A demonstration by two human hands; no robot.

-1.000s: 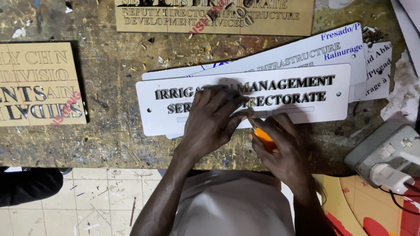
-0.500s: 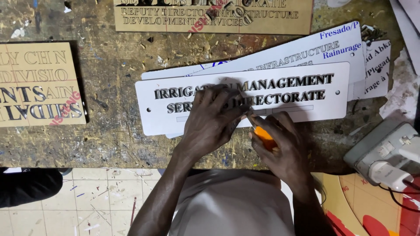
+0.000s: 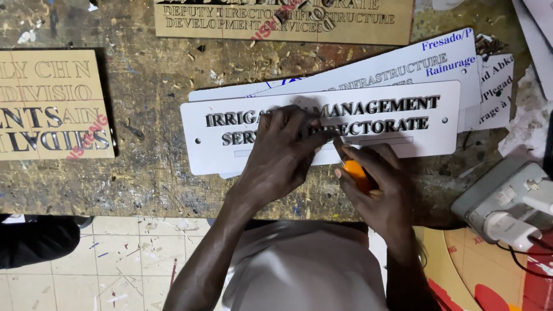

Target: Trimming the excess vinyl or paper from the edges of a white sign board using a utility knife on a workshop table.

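The left hand (image 3: 282,158) presses flat, fingers released, on one white sign (image 3: 403,138) atop the bench (image 3: 144,173). The right hand (image 3: 377,196) fingers grasp one orange knife (image 3: 358,175). Two tan signs (image 3: 52,103) lie nearby.

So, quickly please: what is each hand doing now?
Left hand: open, fingers pressing flat on the white sign.
Right hand: closed, grip on an orange-handled tool.

White rectangular sign plate (image 3: 368,124) with raised black lettering in two lines, small holes near both ends, lying flat on the scarred workbench atop similar white plates, orange-handled tool (image 3: 358,174) with thin tip touching its lower middle
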